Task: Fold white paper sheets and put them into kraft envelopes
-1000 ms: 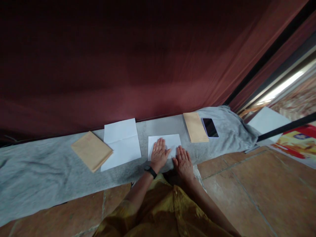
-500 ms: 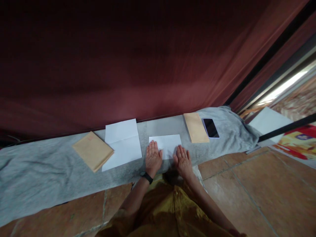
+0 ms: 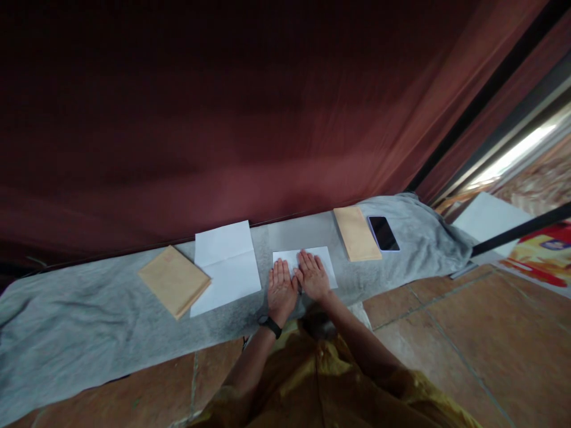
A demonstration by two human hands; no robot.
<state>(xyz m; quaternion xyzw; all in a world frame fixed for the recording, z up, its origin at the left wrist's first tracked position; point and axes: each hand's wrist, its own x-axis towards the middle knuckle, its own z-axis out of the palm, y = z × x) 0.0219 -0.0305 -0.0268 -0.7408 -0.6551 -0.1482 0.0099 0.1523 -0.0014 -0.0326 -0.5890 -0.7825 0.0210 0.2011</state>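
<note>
A folded white sheet of paper lies on the grey cloth in front of me. Flat on its left part rests my left hand, fingers stretched forward, a black band on the wrist. My right hand lies flat on the middle of the same sheet, close beside the left, with the thumbs nearly meeting. Both hands hide much of the paper. To the left is a larger white sheet with a crease across it. A stack of brown envelopes overlaps its left edge.
Right of the folded paper lie another brown envelope and a phone with a dark screen. Everything sits on a long, narrow surface under a grey cloth. A dark red curtain hangs behind it. Tiled floor shows in front.
My right hand has slid left from the folded paper's right edge to its middle, beside my left hand. The left hand stays on the left part of the paper.
</note>
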